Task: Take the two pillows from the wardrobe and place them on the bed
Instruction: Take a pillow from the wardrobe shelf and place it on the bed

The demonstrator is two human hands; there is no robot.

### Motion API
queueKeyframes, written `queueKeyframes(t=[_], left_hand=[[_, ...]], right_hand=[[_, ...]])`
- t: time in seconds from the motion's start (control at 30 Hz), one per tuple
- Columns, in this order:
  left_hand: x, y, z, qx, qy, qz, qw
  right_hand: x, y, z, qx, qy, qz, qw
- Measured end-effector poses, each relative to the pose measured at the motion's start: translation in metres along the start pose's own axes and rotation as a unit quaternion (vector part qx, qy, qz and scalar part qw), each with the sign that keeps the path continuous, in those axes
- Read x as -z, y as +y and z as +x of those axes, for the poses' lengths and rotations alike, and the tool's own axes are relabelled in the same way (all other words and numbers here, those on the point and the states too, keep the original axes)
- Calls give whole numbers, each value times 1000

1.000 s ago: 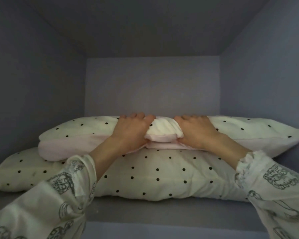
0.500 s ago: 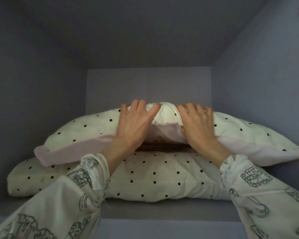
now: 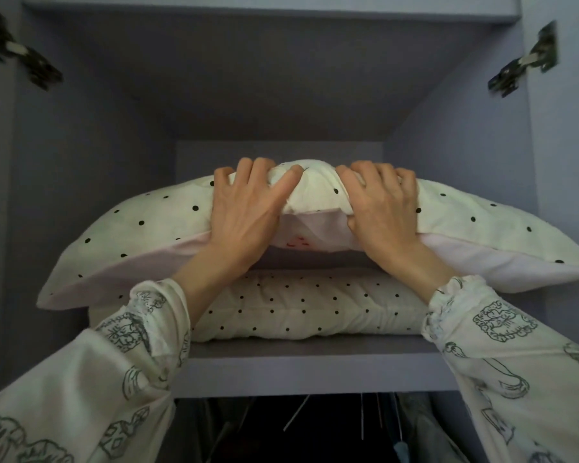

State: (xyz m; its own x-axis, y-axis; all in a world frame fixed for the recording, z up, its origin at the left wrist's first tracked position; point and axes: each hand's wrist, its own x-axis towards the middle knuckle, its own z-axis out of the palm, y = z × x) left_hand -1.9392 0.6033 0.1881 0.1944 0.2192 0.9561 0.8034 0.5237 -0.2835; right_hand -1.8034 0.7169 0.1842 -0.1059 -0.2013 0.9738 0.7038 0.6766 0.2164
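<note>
Both hands, left (image 3: 244,212) and right (image 3: 381,208), bunch the soft dotted cream top pillow (image 3: 315,195) mid-front edge, clearing its twin pillow (image 3: 301,305) on the lilac wardrobe shelf (image 3: 315,359).

Head view: faces forward and slightly up into the wardrobe shelf (image 3: 308,365), close behind the fingers (image 3: 258,175).
Shared: single view only.

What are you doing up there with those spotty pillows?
A person is reaching into the top shelf of a wardrobe. The left hand and right hand both grip the middle of the top pillow, which is bunched up and lifted at its middle. The bottom pillow lies flat on the shelf. Neither pillow is on the bed yet.
</note>
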Motion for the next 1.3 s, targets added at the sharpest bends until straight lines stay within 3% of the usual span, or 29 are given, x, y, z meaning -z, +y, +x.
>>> queueKeyframes(t=[0.23,0.5,0.77,1.0,1.13,1.3], left_hand=[[63,6,-26,-13,2,0,1000],[101,22,-71,-6,-37,-26,999],[108,45,-158,-39,-209,-61,975],[102,39,-206,-46,-444,-117,887],[89,22,-213,-28,-486,-109,867],[52,8,-193,-52,-444,-64,892]], right_hand=[[64,-14,-16,4,38,3,999],[100,-16,-55,61,-24,19,998],[121,-14,-149,124,-152,62,979],[118,-15,-205,140,-333,27,932],[106,-14,-235,138,-395,8,908],[80,-10,-250,158,-383,10,910]])
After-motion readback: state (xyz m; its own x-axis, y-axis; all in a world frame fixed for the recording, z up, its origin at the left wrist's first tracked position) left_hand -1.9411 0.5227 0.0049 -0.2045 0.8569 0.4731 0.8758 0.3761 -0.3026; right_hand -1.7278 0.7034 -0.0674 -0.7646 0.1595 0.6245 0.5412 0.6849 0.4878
